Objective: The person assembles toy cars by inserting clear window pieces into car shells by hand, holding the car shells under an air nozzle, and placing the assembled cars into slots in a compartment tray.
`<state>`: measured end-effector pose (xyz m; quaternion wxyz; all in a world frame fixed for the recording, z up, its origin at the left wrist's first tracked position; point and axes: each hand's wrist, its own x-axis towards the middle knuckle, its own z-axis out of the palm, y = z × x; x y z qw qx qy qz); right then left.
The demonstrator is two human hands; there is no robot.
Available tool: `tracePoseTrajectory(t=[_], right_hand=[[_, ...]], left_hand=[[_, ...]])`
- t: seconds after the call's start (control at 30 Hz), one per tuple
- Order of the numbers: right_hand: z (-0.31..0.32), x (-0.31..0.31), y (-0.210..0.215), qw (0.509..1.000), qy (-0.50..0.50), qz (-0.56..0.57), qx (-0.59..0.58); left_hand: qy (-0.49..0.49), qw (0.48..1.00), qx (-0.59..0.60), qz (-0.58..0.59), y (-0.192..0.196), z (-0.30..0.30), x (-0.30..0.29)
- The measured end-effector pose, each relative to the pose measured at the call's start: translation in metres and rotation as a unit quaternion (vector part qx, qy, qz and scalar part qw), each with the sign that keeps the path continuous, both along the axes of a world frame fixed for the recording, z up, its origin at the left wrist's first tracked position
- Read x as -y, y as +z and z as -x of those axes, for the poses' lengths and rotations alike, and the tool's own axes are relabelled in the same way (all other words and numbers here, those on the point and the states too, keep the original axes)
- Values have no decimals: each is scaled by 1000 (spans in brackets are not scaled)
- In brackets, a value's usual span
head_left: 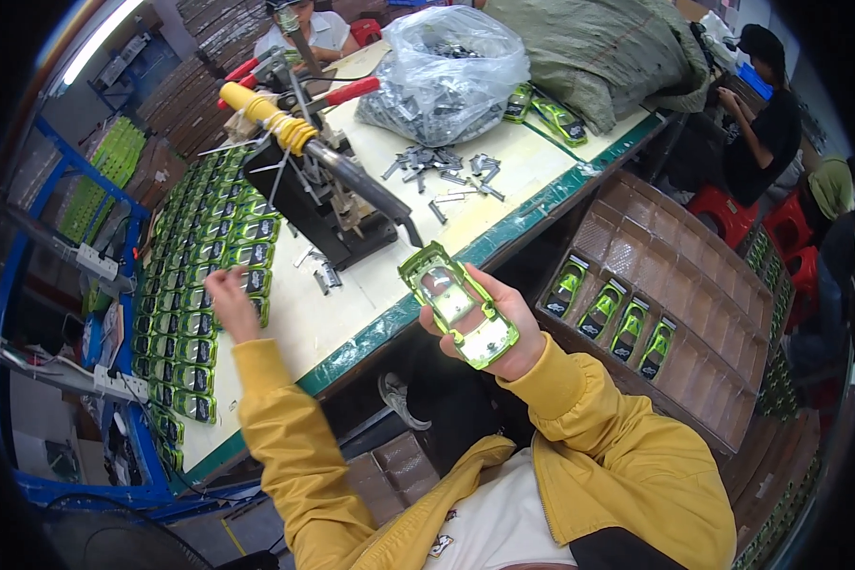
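My right hand is closed around a translucent lime-green toy car shell, holding it up in front of the table edge. The shell's open inside faces me and catches the light. On the left, my left hand is at the near right side of several rows of green-and-black toy car bodies. Its fingers are blurred, and whether they touch a car body is unclear. Between my hands and beyond them stands a black hand press with a yellow-wrapped lever. Small metal pieces lie by its base.
A clear plastic bag of metal parts and a loose pile lie behind the press. A green sack is at the back. To the right, a divided brown carton holds several green cars. Other people sit at the back and right.
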<state>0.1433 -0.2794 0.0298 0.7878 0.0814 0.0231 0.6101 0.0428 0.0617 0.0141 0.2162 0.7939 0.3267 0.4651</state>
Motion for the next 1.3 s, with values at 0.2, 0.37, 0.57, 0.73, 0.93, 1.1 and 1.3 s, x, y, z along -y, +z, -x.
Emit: tracePoseTrajectory(t=[0.2, 0.37, 0.57, 0.73, 0.93, 1.1, 1.3], right_hand=[[-20, 48, -32, 984, -90, 109, 111], [-69, 116, -43, 750, -268, 481, 366], [-219, 165, -175, 332, -269, 726, 539], [-291, 161, -207, 130, -132, 792, 581], [-192, 72, -163, 51, -266, 780, 565], [-23, 6, -75, 224, -509, 426, 714], [58, -79, -16, 215, -395, 180, 875]], left_hand=[[45, 983, -156, -82, -37, 56, -79], [19, 986, -157, -42, -40, 73, -90], [50, 982, -175, -57, -38, 73, -42], [-12, 993, -111, 27, -34, 58, 42], [-118, 985, 3, 128, -33, 57, 94], [-140, 971, 102, 163, -33, 44, 92], [-165, 880, 85, 438, -7, 71, 86]])
